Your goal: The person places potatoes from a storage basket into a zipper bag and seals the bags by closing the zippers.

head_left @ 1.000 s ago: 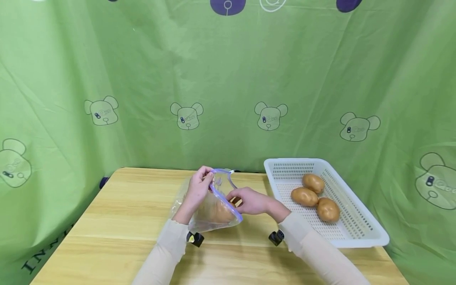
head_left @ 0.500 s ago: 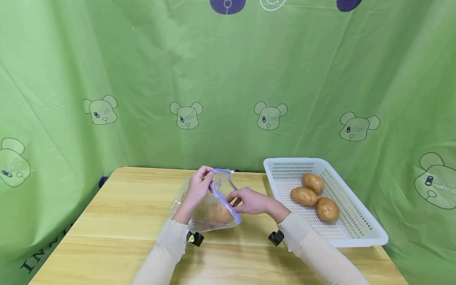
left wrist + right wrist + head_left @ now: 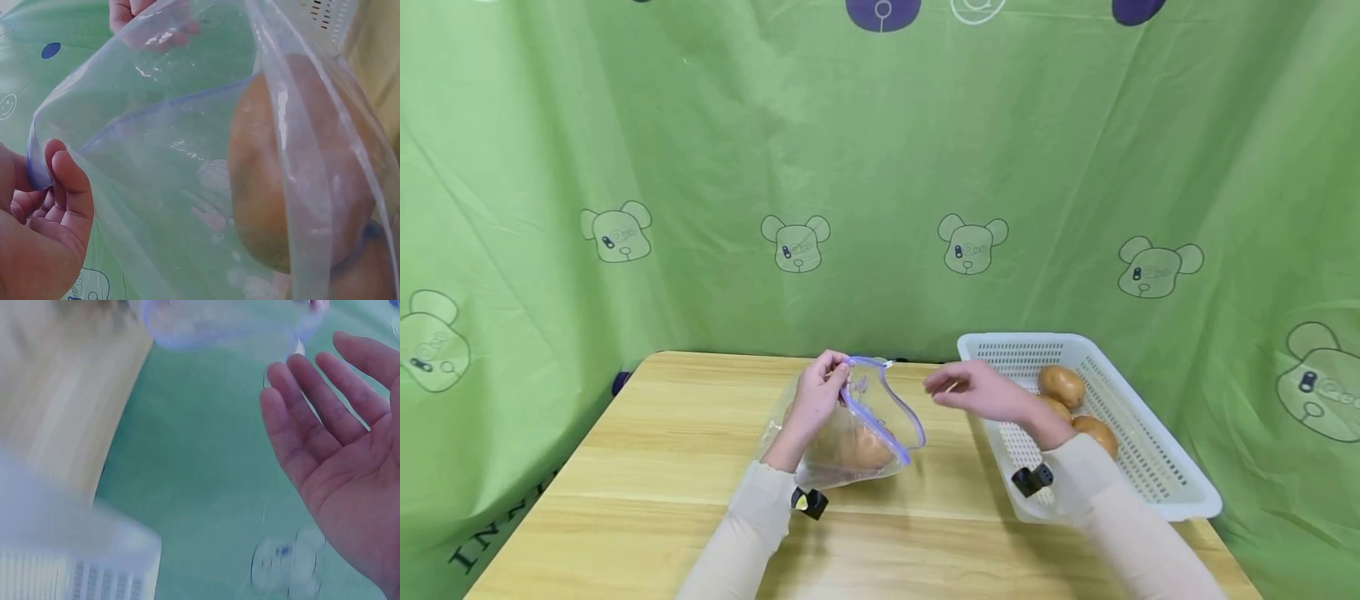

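My left hand (image 3: pixel 818 396) pinches the purple zip edge of a clear zip bag (image 3: pixel 842 462) and holds its mouth open toward the right. Inside the bag lies a potato (image 3: pixel 262 175), seen through the plastic in the left wrist view; part of another brown shape (image 3: pixel 365 275) shows below it. My right hand (image 3: pixel 985 390) is in the air between the bag and the white basket, its fingers relaxed and nothing in them. The right wrist view shows its bare palm (image 3: pixel 356 469). Several potatoes (image 3: pixel 1063 386) sit in the basket, partly hidden by the right wrist.
A white perforated plastic basket (image 3: pixel 1150 408) stands at the right of the wooden table (image 3: pixel 647 467). Behind the table hangs a green curtain (image 3: pixel 880 167) with bear prints. The right forearm crosses over the basket's near left rim.
My right hand has come out of the bag's mouth and moved right toward the basket, leaving a potato inside. The left hand has kept its grip on the bag's edge.
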A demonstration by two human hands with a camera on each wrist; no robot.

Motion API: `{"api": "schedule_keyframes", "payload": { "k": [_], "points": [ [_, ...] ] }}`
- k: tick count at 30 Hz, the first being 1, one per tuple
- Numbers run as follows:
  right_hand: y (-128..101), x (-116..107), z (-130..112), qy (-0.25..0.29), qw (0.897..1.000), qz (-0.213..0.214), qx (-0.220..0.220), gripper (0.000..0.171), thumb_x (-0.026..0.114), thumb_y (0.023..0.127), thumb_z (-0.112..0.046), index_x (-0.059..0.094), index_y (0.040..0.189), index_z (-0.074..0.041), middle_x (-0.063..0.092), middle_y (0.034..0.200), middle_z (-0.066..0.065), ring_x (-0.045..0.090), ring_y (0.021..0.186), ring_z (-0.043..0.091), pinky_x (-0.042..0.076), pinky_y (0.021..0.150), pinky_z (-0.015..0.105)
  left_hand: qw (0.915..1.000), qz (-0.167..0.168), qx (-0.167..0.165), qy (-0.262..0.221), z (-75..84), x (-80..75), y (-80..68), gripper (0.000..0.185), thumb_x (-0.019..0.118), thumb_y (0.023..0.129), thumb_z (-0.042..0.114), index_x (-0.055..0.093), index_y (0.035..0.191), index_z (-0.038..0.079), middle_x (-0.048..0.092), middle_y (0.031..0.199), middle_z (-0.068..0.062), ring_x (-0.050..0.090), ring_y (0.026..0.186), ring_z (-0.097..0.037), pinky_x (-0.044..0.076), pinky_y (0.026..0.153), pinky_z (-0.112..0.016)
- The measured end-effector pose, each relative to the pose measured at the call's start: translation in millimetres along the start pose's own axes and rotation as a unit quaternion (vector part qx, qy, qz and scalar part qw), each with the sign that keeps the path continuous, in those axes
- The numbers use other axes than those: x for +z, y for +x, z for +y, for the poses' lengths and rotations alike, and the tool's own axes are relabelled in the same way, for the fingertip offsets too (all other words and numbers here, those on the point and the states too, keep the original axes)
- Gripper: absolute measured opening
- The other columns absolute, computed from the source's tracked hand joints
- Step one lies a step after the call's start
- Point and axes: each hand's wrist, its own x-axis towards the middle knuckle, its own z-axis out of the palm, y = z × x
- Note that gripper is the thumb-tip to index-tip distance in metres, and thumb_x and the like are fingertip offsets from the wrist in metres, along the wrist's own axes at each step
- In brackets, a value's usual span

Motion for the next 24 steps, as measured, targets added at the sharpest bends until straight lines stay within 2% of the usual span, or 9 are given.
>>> {"api": "schedule_keyframes", "payload": {
  "k": [4, 8, 13, 18, 24],
  "points": [
    [-11, -27, 16, -0.014, 0.998, 0.042, 0.044, 0.026, 0.065, 0.089, -0.012, 0.063, 0.113, -0.002, 0.065, 0.105, 0.007, 0.060, 0.096, 0.022, 0.051, 0.084, 0.032, 1.0000, -0.003, -0.006, 0.004, 0.6, -1.3, -0.8, 0.014, 0.046, 0.096, -0.003, 0.055, 0.101, -0.013, 0.052, 0.076, -0.022, 0.047, 0.055, -0.011, 0.048, 0.051, -0.025],
    [-21, -49, 42, -0.053, 0.993, 0.073, 0.072, 0.029, 0.066, 0.089, -0.013, 0.062, 0.115, -0.002, 0.064, 0.110, 0.013, 0.059, 0.101, 0.025, 0.050, 0.088, 0.039, 0.9999, -0.005, -0.002, 0.010, 0.7, -2.0, -2.0, 0.013, 0.046, 0.096, -0.004, 0.055, 0.100, -0.012, 0.051, 0.081, -0.032, 0.047, 0.055, -0.012, 0.047, 0.050, -0.024],
    [-35, -66, 73, -0.078, 0.986, 0.106, 0.105, 0.031, 0.067, 0.088, -0.014, 0.062, 0.116, -0.001, 0.063, 0.112, 0.015, 0.058, 0.103, 0.030, 0.048, 0.090, 0.046, 0.9998, -0.005, 0.007, 0.016, 0.7, -2.0, -3.6, 0.013, 0.046, 0.095, -0.006, 0.055, 0.098, -0.013, 0.052, 0.076, -0.024, 0.047, 0.055, -0.011, 0.046, 0.048, -0.022],
    [-47, -75, 97, -0.103, 0.980, 0.119, 0.117, 0.036, 0.069, 0.087, -0.014, 0.061, 0.118, 0.002, 0.063, 0.112, 0.017, 0.058, 0.104, 0.035, 0.048, 0.089, 0.047, 0.9998, -0.004, 0.005, 0.020, -1.4, -2.6, -4.0, 0.012, 0.046, 0.095, -0.005, 0.055, 0.098, -0.012, 0.052, 0.073, -0.018, 0.046, 0.054, -0.011, 0.046, 0.048, -0.022],
    [-60, -81, 121, -0.105, 0.981, 0.101, 0.130, 0.040, 0.071, 0.084, -0.011, 0.059, 0.118, 0.007, 0.060, 0.117, 0.024, 0.055, 0.106, 0.041, 0.047, 0.090, 0.051, 0.9999, -0.009, -0.006, 0.010, -24.1, -4.8, 5.4, 0.013, 0.047, 0.096, -0.001, 0.057, 0.100, -0.009, 0.052, 0.075, -0.017, 0.047, 0.055, -0.012, 0.045, 0.047, -0.021]
  ]
}}
